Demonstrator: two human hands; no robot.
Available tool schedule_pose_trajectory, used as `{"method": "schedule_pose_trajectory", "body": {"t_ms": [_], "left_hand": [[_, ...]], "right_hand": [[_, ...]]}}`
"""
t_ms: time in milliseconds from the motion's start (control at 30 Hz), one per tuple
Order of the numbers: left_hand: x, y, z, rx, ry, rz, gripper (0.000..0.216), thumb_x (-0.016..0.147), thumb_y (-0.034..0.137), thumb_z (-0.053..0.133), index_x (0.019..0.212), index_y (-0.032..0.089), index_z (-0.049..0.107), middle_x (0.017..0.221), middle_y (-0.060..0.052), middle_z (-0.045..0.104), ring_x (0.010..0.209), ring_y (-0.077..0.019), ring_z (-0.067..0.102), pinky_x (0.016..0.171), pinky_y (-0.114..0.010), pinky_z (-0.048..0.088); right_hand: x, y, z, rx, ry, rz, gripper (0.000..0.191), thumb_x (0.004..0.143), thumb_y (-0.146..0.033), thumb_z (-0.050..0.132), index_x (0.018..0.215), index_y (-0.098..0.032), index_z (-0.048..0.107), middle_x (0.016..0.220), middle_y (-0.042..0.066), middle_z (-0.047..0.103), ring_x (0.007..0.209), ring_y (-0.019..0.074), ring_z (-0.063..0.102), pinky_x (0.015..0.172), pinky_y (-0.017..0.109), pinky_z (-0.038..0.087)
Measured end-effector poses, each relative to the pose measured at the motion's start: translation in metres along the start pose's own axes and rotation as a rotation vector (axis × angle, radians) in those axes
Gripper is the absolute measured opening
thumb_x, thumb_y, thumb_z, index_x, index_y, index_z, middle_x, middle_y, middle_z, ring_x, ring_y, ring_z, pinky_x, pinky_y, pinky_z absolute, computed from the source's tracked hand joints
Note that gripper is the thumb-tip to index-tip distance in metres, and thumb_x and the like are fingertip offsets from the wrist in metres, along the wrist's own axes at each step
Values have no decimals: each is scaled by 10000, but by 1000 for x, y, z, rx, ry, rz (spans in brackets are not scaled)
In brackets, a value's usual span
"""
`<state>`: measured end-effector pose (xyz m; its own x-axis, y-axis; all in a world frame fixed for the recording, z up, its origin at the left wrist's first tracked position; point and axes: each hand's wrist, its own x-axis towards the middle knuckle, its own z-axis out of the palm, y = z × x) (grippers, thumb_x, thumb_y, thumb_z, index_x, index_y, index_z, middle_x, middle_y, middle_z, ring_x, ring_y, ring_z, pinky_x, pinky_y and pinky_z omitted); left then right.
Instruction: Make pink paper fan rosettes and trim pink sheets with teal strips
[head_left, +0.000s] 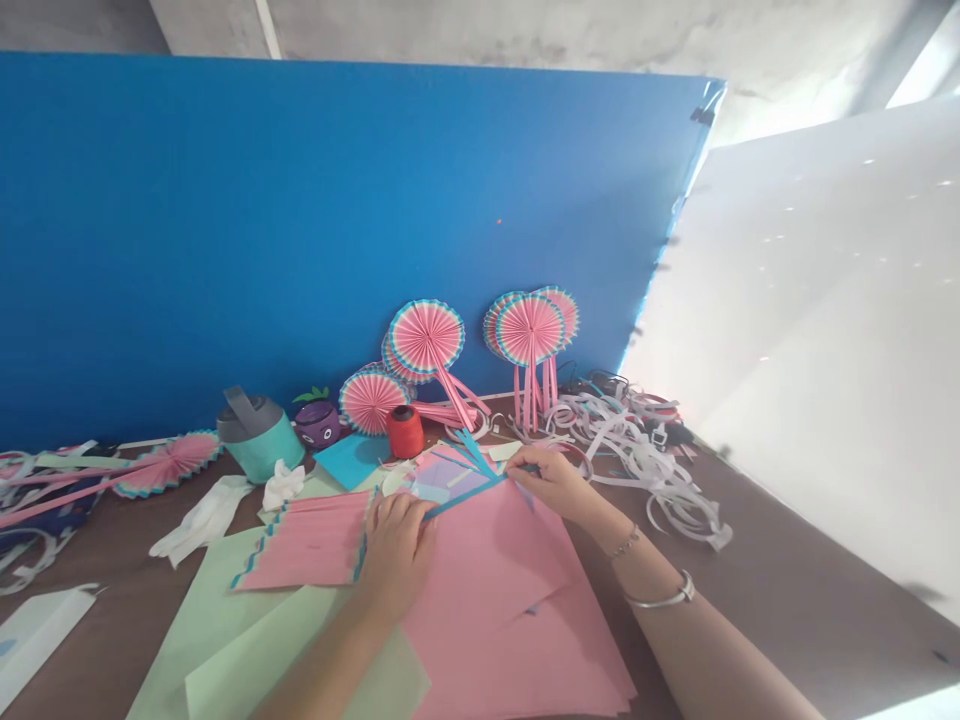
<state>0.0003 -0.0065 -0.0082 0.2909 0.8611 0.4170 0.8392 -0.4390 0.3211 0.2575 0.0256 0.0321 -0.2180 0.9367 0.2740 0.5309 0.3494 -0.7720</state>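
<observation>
A narrow blue paper strip runs at a slant between my two hands, over a stack of pink paper sheets. My right hand pinches its upper right end. The lower left end lies under the fingertips of my left hand, which are bent and pressed down on it. Beside my left hand is a pleated pink paper with blue edges. More thin blue strips fan out just beyond my right hand's fingertips. Green paper sheets lie under my left forearm.
Finished pink pleated fans lean on the blue partition. Behind my hands stand a red thread spool, a purple pot and a teal container. Curled white strips are heaped at the right; crumpled white tissue lies left.
</observation>
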Motion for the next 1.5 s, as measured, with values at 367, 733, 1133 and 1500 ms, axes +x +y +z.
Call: {"method": "schedule_pose_trajectory", "body": {"t_ms": [367,733,1133,1500], "left_hand": [[1,5,-5,-13,72,12,153,875,191,469,774,230,578,812,-12,646,875,-224,580,988,-517,364],[0,10,-7,-25,109,33,180,884,192,460,726,231,537,765,-3,626,829,-212,573,937,-461,382],[1,8,-7,-24,116,5,192,881,214,452,706,234,530,755,-13,631,819,-228,576,817,-406,420],[-1,8,-6,-28,110,17,197,886,214,459,698,230,515,740,-3,618,813,-218,574,828,-403,412]], "right_hand": [[0,0,-2,-108,7,89,206,782,-229,510,783,-179,710,836,53,713,795,191,608,663,267,436],[4,10,13,-1,158,195,219,733,-262,513,719,-156,704,758,47,705,686,186,602,609,264,435],[6,14,15,110,99,219,248,740,-313,519,701,-152,703,710,38,679,713,188,614,685,278,467],[4,10,16,28,143,177,247,734,-268,500,740,-146,715,770,55,705,689,189,601,627,272,439]]}}
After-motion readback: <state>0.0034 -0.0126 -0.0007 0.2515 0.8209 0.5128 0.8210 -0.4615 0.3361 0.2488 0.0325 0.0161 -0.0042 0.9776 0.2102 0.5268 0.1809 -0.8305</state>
